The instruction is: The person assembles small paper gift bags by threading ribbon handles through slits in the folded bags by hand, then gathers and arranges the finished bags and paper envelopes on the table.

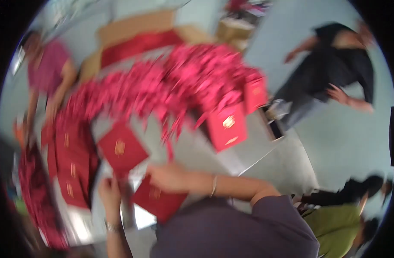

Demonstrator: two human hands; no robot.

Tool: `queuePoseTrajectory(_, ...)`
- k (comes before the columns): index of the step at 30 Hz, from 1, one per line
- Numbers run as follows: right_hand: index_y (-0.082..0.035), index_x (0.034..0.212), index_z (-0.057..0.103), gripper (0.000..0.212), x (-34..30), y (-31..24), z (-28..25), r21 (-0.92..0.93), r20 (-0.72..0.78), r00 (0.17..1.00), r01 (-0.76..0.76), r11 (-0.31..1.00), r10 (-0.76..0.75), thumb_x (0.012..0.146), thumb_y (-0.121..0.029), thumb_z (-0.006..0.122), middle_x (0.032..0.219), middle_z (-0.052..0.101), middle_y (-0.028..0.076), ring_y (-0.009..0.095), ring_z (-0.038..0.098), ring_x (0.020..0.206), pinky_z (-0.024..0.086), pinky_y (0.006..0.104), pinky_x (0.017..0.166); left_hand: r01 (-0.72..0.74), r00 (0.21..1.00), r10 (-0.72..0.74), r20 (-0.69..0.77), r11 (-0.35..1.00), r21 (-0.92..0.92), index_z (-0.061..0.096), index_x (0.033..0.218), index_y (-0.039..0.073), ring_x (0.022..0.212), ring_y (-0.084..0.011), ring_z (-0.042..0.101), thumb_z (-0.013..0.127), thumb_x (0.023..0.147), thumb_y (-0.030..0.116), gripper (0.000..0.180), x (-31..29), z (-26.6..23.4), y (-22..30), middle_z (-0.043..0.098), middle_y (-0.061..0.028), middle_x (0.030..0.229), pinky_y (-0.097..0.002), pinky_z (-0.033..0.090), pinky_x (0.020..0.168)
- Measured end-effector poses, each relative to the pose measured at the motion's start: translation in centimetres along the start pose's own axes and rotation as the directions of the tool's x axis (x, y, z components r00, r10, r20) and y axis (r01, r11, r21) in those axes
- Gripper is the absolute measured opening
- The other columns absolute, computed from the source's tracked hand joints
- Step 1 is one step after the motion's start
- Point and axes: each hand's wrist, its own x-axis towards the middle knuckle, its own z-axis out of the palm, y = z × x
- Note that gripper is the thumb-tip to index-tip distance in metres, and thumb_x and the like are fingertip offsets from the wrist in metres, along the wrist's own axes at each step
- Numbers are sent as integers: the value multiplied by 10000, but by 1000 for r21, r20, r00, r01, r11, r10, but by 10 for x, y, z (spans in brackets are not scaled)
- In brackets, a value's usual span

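Note:
Blur softens the whole picture. My left hand [109, 193] is raised with its fingers drawn together, close to the lower corner of a flat red piece with a gold emblem [121, 146]. What it pinches, if anything, is too smeared to make out. My right hand [167, 177] reaches in from the right, fingers curled, over the upper edge of a second red piece [158, 198] that lies right in front of me. Whatever sits in those fingers is hidden. Behind both hands spreads a long heap of pinkish-red ribbon-like strips [162, 81].
Red pieces with gold prints [72, 167] lie in an overlapping row on the left. A red box-like bag [227, 124] stands at the table's right side, near a dark phone-like object [275, 130]. A person in pink [50, 69] works far left; another in black [334, 64] stands right.

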Motion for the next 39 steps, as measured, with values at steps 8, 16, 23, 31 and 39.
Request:
queuePoseTrajectory(8,-52,1036,548,228,4,12,-8,-60,-56,996,62,996,-65,878,-209,595,735,649,163,369,637,717,482,460,644,-111,993,107,-48,990,-88,633,1097,35,887,-303,618,588,841,32,260,-48,-21,34,649,-158,1003,-369,501,756)
queuePoseTrajectory(16,-41,1062,562,244,-11,10,-1,-27,-106,988,110,994,-113,859,-160,628,697,620,131,298,614,644,469,397,595,324,933,-232,274,873,-365,646,931,9,764,-269,602,710,752,41,193,-71,-17,55,618,-134,870,-373,492,695)
queuePoseTrajectory(23,-53,1144,548,336,-19,8,-9,24,-106,989,111,994,-108,846,-175,645,735,641,130,319,636,676,483,411,607,196,922,-116,371,962,-188,651,936,15,694,-240,592,717,753,103,214,-50,-30,68,602,-109,756,-348,478,642)
queuePoseTrajectory(31,-43,1272,532,502,-70,19,-55,-11,-119,988,102,995,-102,798,-100,690,715,613,80,199,578,605,439,304,556,106,952,-31,303,966,-234,647,925,1,739,-243,597,690,766,67,178,-58,-23,49,592,-104,786,-336,483,687)
queuePoseTrajectory(39,22,1180,599,456,-130,43,-94,661,112,984,-180,728,141,729,8,665,794,623,56,138,594,683,439,273,587,328,899,-101,426,799,-504,604,912,-8,709,-121,556,657,816,52,125,-64,-23,40,596,-44,785,-273,477,669)
